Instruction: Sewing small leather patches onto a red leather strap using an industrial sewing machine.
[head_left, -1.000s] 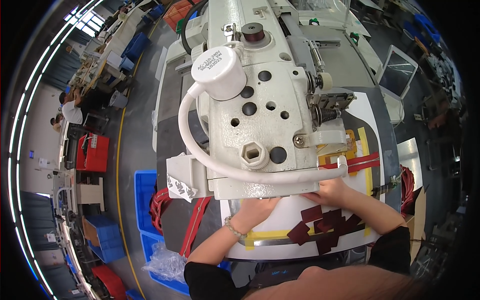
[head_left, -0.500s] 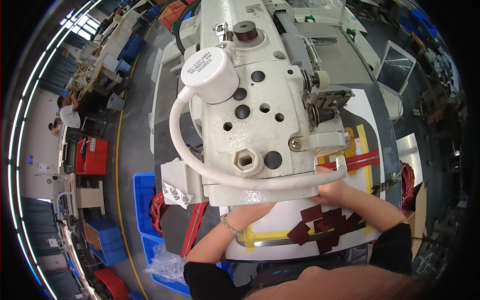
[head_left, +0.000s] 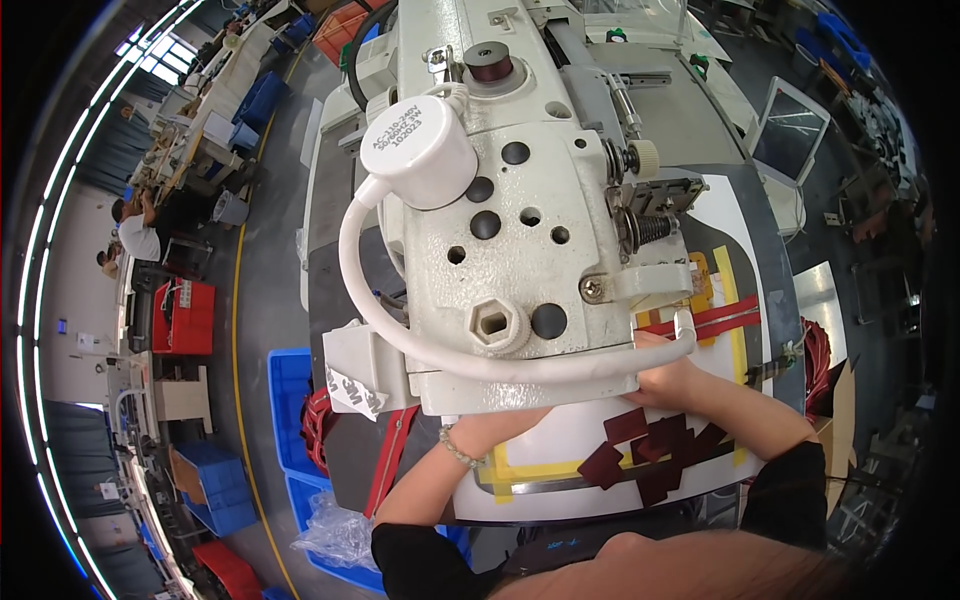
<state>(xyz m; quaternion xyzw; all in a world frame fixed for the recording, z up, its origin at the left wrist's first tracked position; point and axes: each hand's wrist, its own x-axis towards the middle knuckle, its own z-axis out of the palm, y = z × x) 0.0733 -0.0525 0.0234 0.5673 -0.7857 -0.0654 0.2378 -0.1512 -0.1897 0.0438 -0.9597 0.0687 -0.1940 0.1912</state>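
A large white sewing machine head [head_left: 555,285] fills the middle and covers what lies beneath it. Under its front edge reaches my left hand [head_left: 505,425], whose fingers are hidden. My right hand [head_left: 668,382] is at the machine's front right corner, its fingers mostly behind the head and a white hose-like lamp arm [head_left: 540,368]. Red zipper tape [head_left: 725,318] runs in from the right just beyond my right hand. Another red zipper strip [head_left: 393,450] slants down at the left. Several dark red fabric pieces [head_left: 627,427] lie between my forearms on a white sheet [head_left: 560,420].
Yellow tape [head_left: 535,470] edges the white sheet. Left of the machine, blue bins [head_left: 290,420] hold red coils and clear plastic. More red zipper coils [head_left: 818,365] hang at the right, by a cardboard box [head_left: 840,420]. A person [head_left: 140,230] sits at a far-left bench.
Both hands stay under the machine's front edge with hardly any movement. The whole view shifts very slightly; the fabric pieces and zippers keep their places.
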